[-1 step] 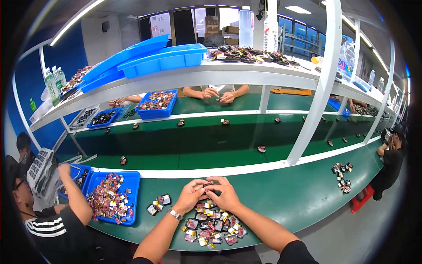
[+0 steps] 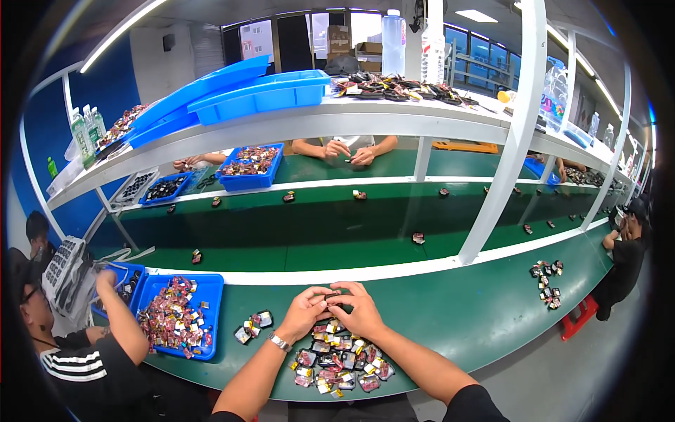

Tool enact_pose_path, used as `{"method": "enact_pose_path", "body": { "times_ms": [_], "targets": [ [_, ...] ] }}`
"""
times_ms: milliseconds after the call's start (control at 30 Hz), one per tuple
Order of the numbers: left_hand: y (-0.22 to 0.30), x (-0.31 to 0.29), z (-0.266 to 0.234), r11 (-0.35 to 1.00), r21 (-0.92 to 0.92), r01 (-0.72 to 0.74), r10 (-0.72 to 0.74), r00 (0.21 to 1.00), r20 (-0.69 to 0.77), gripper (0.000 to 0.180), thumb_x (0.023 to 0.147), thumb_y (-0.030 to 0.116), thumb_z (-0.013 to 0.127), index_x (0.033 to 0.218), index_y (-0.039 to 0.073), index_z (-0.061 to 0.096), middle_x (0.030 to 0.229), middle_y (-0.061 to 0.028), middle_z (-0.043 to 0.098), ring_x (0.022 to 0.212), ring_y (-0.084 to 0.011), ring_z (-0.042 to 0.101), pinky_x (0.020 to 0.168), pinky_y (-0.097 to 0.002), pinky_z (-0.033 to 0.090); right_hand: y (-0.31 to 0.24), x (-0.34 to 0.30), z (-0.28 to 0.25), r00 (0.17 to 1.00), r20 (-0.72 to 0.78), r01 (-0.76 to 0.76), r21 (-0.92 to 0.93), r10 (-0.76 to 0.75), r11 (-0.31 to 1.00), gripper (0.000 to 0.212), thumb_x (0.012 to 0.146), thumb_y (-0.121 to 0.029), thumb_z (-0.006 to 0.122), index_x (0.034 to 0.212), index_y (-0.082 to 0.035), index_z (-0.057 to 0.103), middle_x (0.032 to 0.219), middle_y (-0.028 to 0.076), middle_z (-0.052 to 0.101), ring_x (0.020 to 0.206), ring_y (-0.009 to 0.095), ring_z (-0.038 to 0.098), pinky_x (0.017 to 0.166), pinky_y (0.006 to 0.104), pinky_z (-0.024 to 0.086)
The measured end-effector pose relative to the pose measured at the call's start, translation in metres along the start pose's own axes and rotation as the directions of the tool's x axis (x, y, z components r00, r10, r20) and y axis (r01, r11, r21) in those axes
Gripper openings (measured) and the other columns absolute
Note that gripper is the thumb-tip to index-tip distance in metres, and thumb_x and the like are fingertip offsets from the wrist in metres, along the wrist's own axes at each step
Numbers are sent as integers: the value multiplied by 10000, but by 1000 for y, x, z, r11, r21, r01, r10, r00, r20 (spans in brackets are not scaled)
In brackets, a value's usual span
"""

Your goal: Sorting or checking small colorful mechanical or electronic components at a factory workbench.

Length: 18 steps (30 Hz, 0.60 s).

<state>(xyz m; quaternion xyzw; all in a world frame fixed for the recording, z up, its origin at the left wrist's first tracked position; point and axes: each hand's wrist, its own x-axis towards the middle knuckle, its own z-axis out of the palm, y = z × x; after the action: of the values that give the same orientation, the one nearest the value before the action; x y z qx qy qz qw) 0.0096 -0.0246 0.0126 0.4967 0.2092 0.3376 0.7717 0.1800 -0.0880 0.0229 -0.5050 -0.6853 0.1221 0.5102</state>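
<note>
My left hand [image 2: 309, 311] and my right hand [image 2: 357, 309] meet above the green bench [image 2: 450, 316], fingers closed around a small dark electronic part [image 2: 333, 301]. The fingers hide most of that part, so its exact kind does not show. Right below my wrists lies a pile of small electronic assemblies [image 2: 344, 360], with black casings, reddish boards and silver and yellow pieces. A few similar assemblies [image 2: 254, 326] sit apart, left of my left wrist.
Left of me a blue tray [image 2: 220, 309] holds a heap of reddish parts, beside a seated co-worker [image 2: 84, 359]. Beyond a white rail runs a green belt [image 2: 337, 243] with scattered assemblies. A white post [image 2: 510, 141] rises to a shelf. Another cluster of assemblies [image 2: 547, 283] lies right.
The co-worker's hand on the left has shifted slightly lower over the blue bin. My own hands keep their place around the small part.
</note>
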Motion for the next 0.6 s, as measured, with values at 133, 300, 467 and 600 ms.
{"method": "enact_pose_path", "body": {
  "times_ms": [133, 300, 467, 600],
  "targets": [
    [-1, 3, -2, 997, -71, 10, -9, 1000, 25, 281, 985, 35, 466, 1261, -17, 476, 1181, -140, 602, 1104, -216, 605, 960, -358, 521, 0, -1, -1, 999, -31, 4, -22, -4, 1000, 158, 767, -108, 718, 924, -102, 734, 1183, 80, 629, 1122, 300, 550, 957, 398, 453],
    [-2, -1, -4, 996, -90, -18, 18, 1000, 5, 246, 972, 35, 499, 1214, -11, 489, 1278, -176, 568, 1105, -247, 613, 938, -388, 539, -2, -2, 3, 1000, -8, -21, 18, 21, 1000, 180, 777, -91, 706, 954, -102, 735, 1207, 71, 618, 1149, 283, 536, 962, 383, 460],
    [-2, -3, -6, 994, -81, -78, 73, 995, -61, 223, 964, 15, 508, 1186, -5, 515, 1201, -125, 610, 1042, -186, 632, 898, -334, 558, -9, 6, 8, 999, 20, 49, 49, -50, 998, 223, 763, -58, 688, 985, -61, 700, 1261, 101, 586, 1211, 318, 498, 1013, 406, 422],
    [-4, 6, 2, 994, -70, -82, 76, 993, -88, 242, 975, 34, 497, 1213, -10, 494, 1158, -117, 611, 1070, -180, 614, 893, -322, 551, -8, 6, -1, 998, 55, 35, -60, -32, 998, 274, 782, -74, 685, 1055, -60, 681, 1285, 133, 558, 1238, 342, 475, 1041, 426, 396]
  ]
}}
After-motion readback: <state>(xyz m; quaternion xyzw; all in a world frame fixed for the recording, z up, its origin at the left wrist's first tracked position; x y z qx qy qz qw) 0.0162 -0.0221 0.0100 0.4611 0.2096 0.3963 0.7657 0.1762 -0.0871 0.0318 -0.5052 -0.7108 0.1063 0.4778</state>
